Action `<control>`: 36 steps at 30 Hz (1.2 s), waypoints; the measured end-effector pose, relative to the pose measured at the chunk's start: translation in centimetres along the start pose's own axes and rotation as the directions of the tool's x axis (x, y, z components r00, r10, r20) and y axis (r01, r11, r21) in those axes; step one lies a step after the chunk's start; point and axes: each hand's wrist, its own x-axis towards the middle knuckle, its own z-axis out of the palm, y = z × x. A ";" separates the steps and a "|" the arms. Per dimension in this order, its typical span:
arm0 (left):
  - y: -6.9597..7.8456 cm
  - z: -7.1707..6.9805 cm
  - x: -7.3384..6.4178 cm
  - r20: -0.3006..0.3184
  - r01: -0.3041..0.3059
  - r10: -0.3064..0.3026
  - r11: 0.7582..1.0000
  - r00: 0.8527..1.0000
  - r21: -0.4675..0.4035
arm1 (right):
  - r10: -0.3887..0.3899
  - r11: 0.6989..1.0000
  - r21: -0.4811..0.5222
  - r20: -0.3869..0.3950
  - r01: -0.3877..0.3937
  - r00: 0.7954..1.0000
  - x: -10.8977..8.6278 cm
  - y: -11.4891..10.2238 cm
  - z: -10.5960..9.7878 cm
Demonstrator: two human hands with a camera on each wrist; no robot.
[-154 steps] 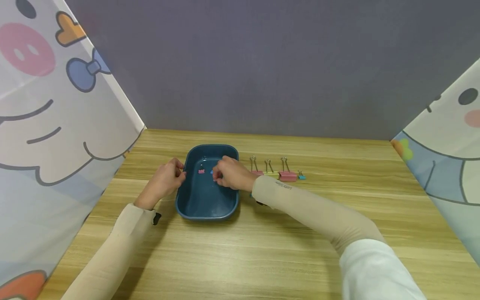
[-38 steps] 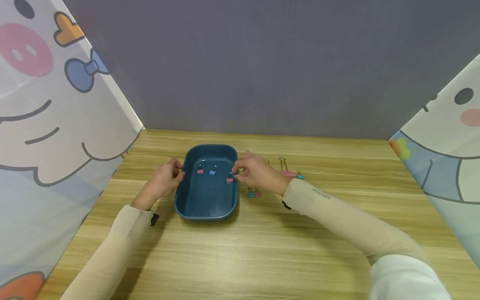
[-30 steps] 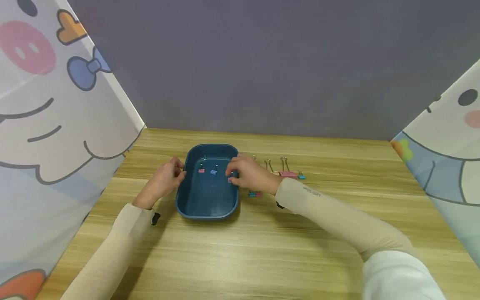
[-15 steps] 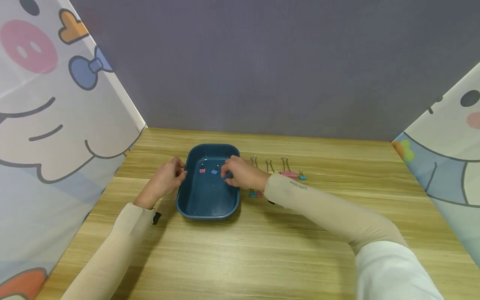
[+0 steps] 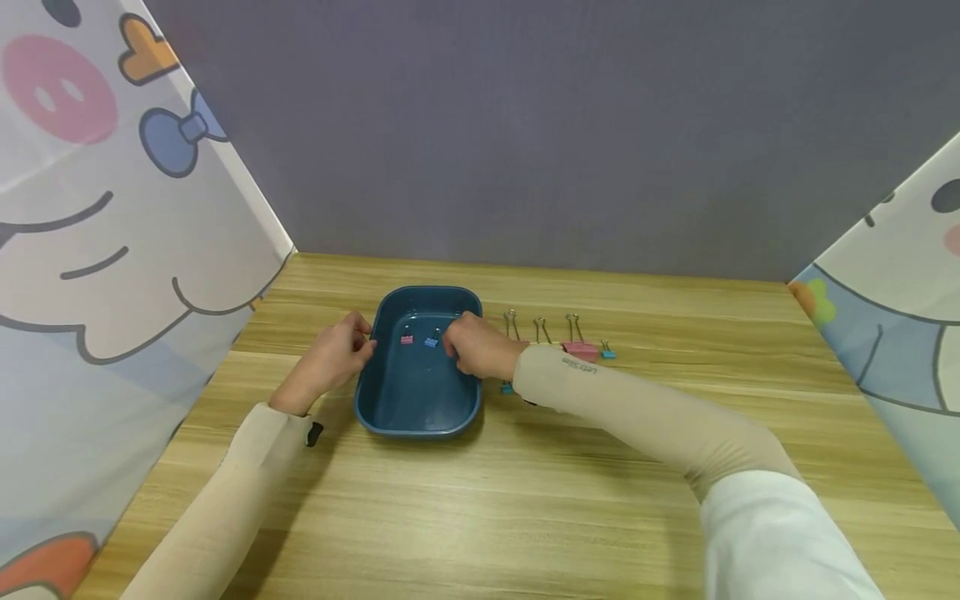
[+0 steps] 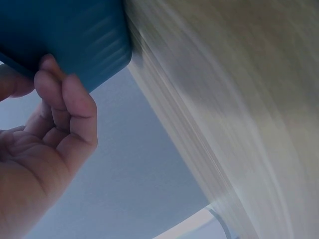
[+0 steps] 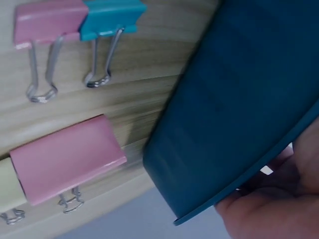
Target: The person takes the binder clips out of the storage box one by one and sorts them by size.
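Note:
My left hand (image 5: 330, 358) pinches the left rim of a dark blue tray (image 5: 416, 404); in the left wrist view its thumb and curled fingers meet at the rim. Inside the tray lie a small pink binder clip (image 5: 407, 339) and a small blue binder clip (image 5: 432, 342), handles pointing away. My right hand (image 5: 482, 347) reaches over the right rim, fingers bent down into the tray to the right of the blue clip. Its fingertips are hidden, so whether they hold anything cannot be seen. Another pink clip, seen there earlier, is out of sight.
Right of the tray, more binder clips lie on the wooden table: a large pink one (image 5: 580, 351), a small teal one (image 5: 608, 354), and another teal one (image 7: 112, 17) touching a pink one (image 7: 50, 22). A pale yellow clip (image 7: 9, 184) shows partly. A grey wall stands behind.
My right hand has moved from the tray's right rim leftward and down into the tray, covering the spot where a pink clip lay. My left hand stays at the left rim.

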 end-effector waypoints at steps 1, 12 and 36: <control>0.0 0.0 0.0 0.000 -0.001 0.001 1.000 1.000 -0.001 | 0.005 1.000 -0.004 0.001 -0.005 1.000 0.0 -0.1 0.0; 0.0 0.1 0.0 -0.002 -0.002 0.002 1.000 1.000 -0.002 | 0.049 0.996 -0.082 0.045 -0.045 0.998 0.5 -0.6 0.2; 0.2 0.0 -0.1 -0.002 0.014 -0.014 1.000 1.000 0.001 | 0.004 1.000 -0.030 -0.017 -0.005 1.000 1.0 -0.4 1.0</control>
